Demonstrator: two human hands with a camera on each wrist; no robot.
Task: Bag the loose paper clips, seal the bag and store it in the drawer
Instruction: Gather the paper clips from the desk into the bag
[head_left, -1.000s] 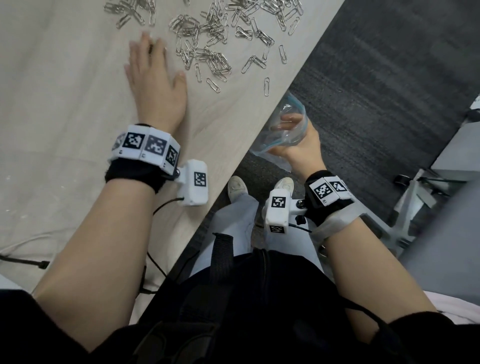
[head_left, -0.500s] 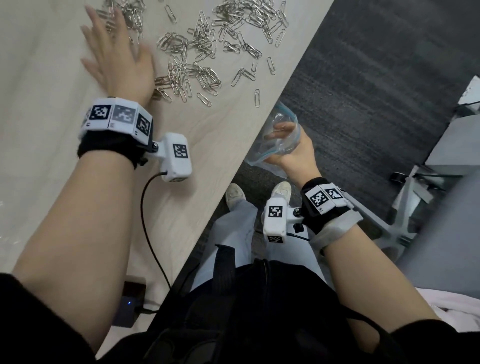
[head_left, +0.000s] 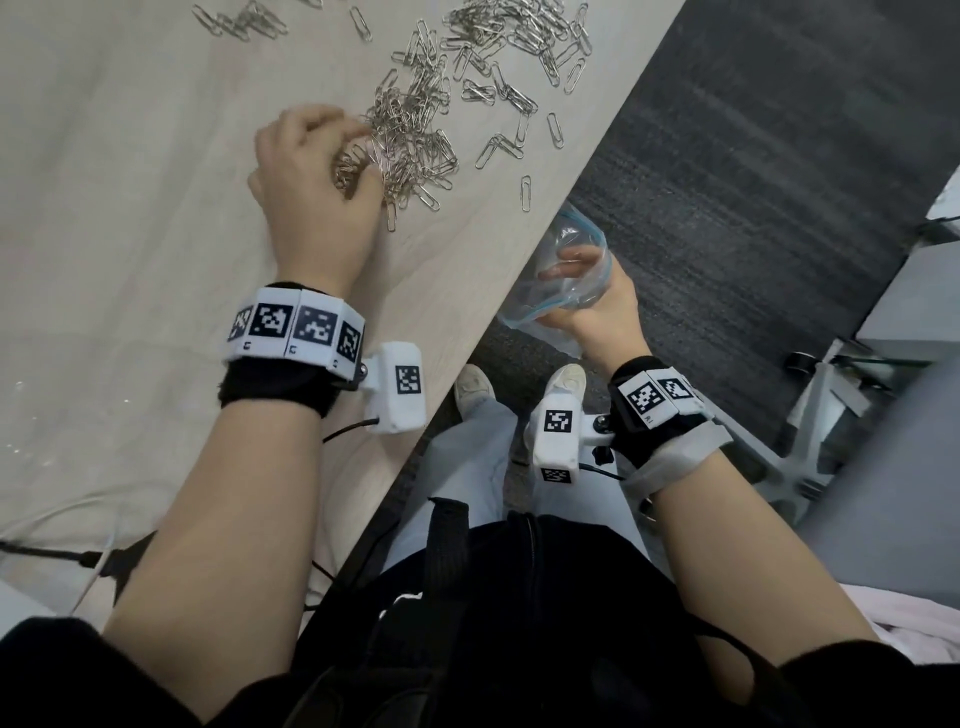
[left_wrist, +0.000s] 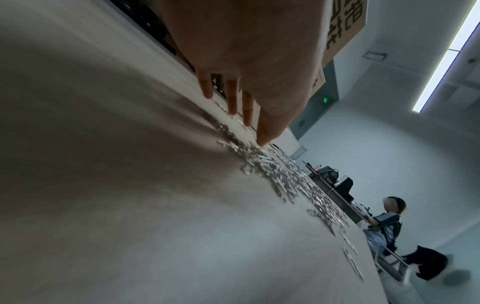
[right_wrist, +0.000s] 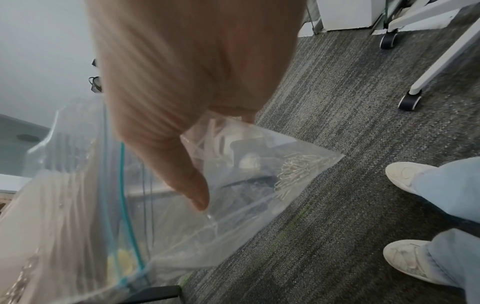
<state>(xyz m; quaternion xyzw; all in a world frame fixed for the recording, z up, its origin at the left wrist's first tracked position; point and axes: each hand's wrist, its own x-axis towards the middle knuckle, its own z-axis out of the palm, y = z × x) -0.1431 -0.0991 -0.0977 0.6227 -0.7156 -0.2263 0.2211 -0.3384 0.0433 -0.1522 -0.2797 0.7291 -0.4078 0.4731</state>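
Paper clips (head_left: 415, 140): most lie loose on the wooden table (head_left: 130, 182), densest heap just right of your left hand, thinner scatter toward the table edge and far up-left. A small bunch already sits in the bag's bottom corner (right_wrist: 298, 166).

Left hand (head_left: 311, 176): in the head view the fingers curl in around a clump at the heap's near side, clips visible between thumb and fingers. The wrist cam is blurred and shows the fingers (left_wrist: 233, 96) pointing down at the clips, so grip firmness can't be judged.

Right hand (head_left: 597, 306): off the table edge, over the carpet, gripping the clear zip bag (head_left: 566, 280) w/ fingers inside the mouth to hold it open.

Bag state: unsealed, blue-green zip strip (right_wrist: 127, 216) parted, mouth faces up toward the table.

Step in hand, as I read it: grab a fistful, carry it to the bag.

Do it well: close thumb under the clump before lifting; clips tangle, so trailing ones may drop.

Bag tip: bring the mouth up just beside the table edge, keep fingers spreading it wide.

Alt: sweep the heap over the edge straight into the bag, likely faster than fistfuls.

Risk: clips lost on the dark carpet (head_left: 753, 182) would be hard to spot.

Left to do: most clips, sealing, drawer (not in view).
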